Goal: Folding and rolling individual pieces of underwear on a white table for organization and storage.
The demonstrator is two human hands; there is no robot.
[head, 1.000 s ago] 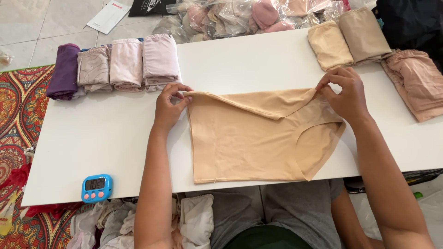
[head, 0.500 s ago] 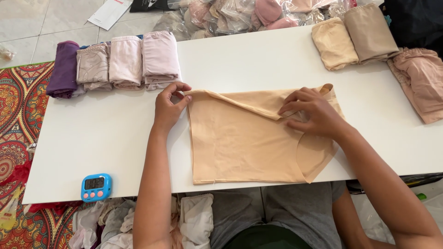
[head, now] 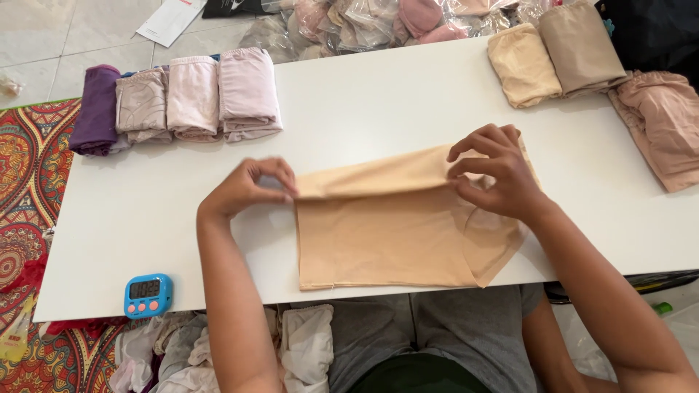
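Note:
A tan stretchy garment (head: 386,233) lies flat on the white table (head: 378,102), its top edge folded down into a band. My left hand (head: 247,188) pinches the garment's upper left corner. My right hand (head: 495,173) grips the folded top edge near the upper right, fingers curled over the cloth. Both forearms reach in from the bottom of the view.
Folded garments lie in a row at the back left: a purple one (head: 96,109), then pale pink ones (head: 218,91). Tan folded pieces (head: 550,58) and a pink pile (head: 664,120) sit at the back right. A blue timer (head: 148,295) rests near the front edge. Bagged clothes (head: 364,22) lie beyond the table.
My right hand has moved left along the top edge, folding the garment's right side and top inward. The garment now looks narrower and more rectangular. My left hand kept its corner.

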